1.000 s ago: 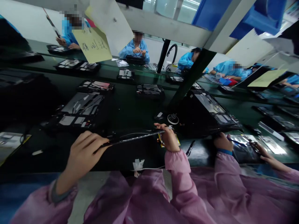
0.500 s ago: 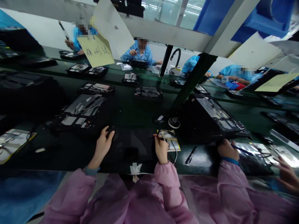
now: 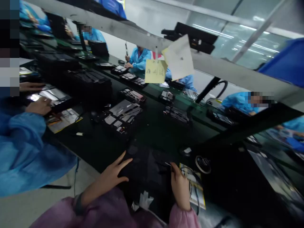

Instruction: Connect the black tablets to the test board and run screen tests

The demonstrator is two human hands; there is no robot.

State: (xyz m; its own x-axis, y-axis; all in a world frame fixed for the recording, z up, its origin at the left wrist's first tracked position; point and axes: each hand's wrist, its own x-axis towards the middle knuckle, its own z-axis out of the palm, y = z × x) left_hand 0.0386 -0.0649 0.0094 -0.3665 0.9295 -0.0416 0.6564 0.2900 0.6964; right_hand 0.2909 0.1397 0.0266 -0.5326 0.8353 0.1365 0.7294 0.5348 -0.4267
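In front of me lies a flat, dark, glossy panel, like a tablet or laptop screen. My left hand is open at its left edge, fingers stretched out and apart; whether they press on the panel is hard to tell. At the right edge, my right hand is closed in a pinch on a thin pointed tool, whose pale tip points left over the panel. Most of that tool is hidden by the fingers or lost against the dark surface. Beside this hand lies a yellow-edged printed sheet with a cable across it.
Opened devices lie farther back on the green bench. A tape roll and a mouse sit right of the panel. White scraps lie at the front edge. A co-worker's blue sleeve is at left; a dark stack stands at right.
The view has swung left, bringing the blue-sleeved co-worker in and leaving the pink-sleeved neighbour out. My left fingers are straighter and farther apart. My right hand stays pinched at the panel's right edge.
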